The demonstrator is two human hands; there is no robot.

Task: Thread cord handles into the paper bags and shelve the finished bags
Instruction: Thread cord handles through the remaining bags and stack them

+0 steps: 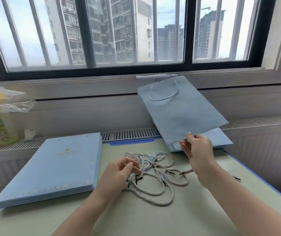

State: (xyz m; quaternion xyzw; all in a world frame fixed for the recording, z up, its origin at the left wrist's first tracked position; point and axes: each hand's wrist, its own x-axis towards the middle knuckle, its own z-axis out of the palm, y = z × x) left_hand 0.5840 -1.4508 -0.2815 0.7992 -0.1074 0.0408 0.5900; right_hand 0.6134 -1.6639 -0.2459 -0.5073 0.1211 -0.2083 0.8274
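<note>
The table (153, 218) is carrying, at its left, a stack of flat bags (54, 166) that show no handles, and at its far right a smaller pile of finished bags (221, 138) lying beside the window ledge. Above that pile the right hand (197, 147) is pinching the bottom edge of a finished bag (179, 111), held tilted, its cord handle (164, 92) hanging loose. The judged step is shelving: the bag is best lowered flat and square onto the pile, handle tucked so it is not snagging. The loose cords (156, 174) are lying tangled at table centre. The left hand (121, 169), fingers curled, is touching the tangle; whether it is gripping one cord cannot be told.
</note>
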